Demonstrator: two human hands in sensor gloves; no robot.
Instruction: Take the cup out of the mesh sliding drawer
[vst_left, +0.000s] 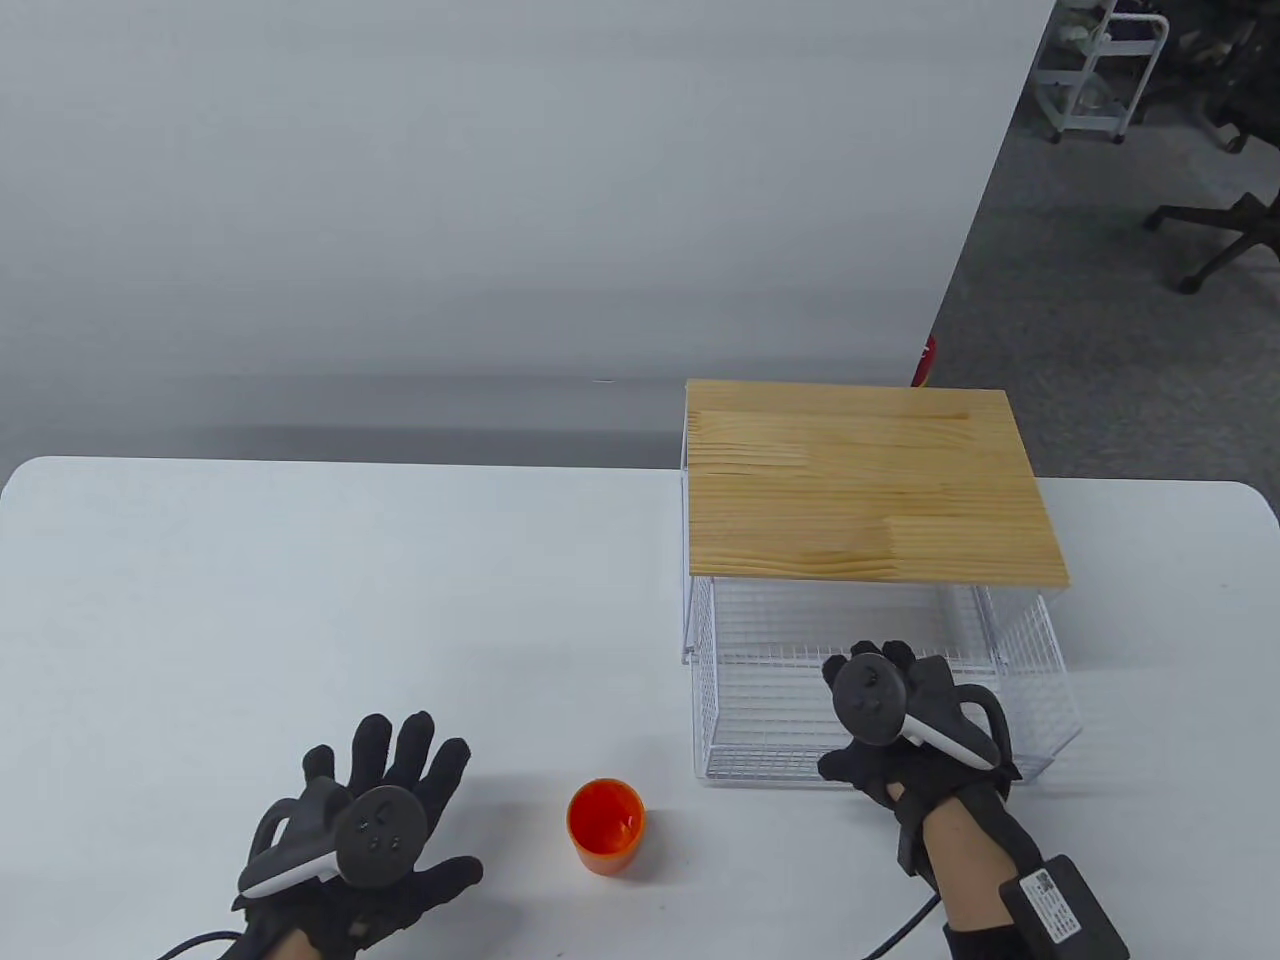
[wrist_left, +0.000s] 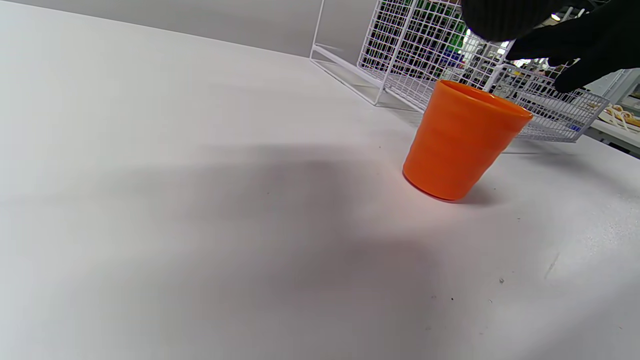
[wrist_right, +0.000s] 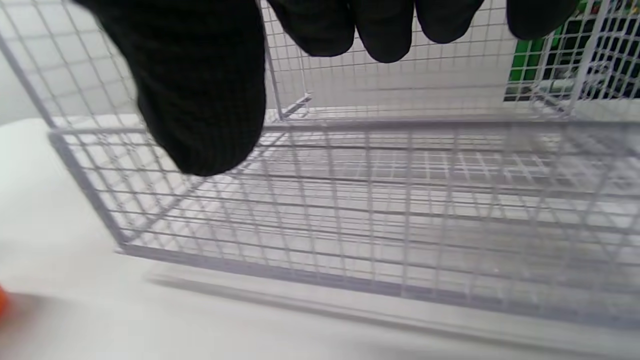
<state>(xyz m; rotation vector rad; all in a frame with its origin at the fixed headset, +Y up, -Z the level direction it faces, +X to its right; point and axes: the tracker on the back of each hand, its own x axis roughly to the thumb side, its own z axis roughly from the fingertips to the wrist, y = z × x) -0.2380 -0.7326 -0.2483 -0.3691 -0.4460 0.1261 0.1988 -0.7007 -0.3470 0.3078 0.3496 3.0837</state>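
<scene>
The cup (vst_left: 606, 826) stood upright on the table (vst_left: 300, 600), just left of the pulled-out mesh drawer (vst_left: 880, 700). Our left hand (vst_left: 365, 830) lay spread, holding nothing; our right hand (vst_left: 890, 720) hovered over the drawer's front, fingers loose, gripping nothing. We judged removal done; closing the drawer perhaps remained.

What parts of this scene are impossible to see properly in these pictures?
- Table view: the wooden top hides the white mesh drawer's back part.
- Table view: the tracker covers much of the right hand, hiding whether it touches the drawer.
- Right wrist view: the orange plastic cup is cut off at the left edge.
</scene>
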